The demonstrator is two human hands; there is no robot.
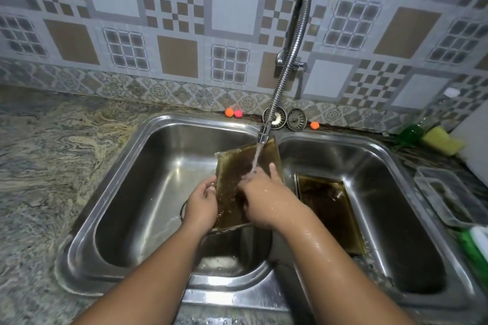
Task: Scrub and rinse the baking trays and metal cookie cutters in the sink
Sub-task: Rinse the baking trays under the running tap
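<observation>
Two baking trays were in the sink (158,124), one in each basin. First tray (232,166) was held up off the floor of the left basin, close to the divider, tilted with its long axis running away from the person and its far end raised toward the faucet (287,60). Left hand (202,203) gripped the tray's left long edge, fingers curled round the rim. Right hand (260,195) lay on the tray's upward face from the right side, fingers spread against the surface and thumb pointing up along the right edge; it did not appear to hold a scrubber. Water (256,158) fell from the nozzle onto the upper half of the face and struck just above the right hand. The relation that governed the next stroke was therefore this: the unrinsed length of the tray ran away from the right hand along the long axis, and the right hand was the nearer one to the stream. Second tray (327,208) lay flat on the floor of the right basin, long axis also pointing away. Both trays were shallow rectangles with low rims, dark brown and blotched, probably with baked-on residue. Basins were smooth brushed steel with rounded corners; the faucet was a coiled flexible metal hose. Yellow sponge (441,140) sat on the counter to the right, well apart from both hands. No cookie cutters could be made out.
</observation>
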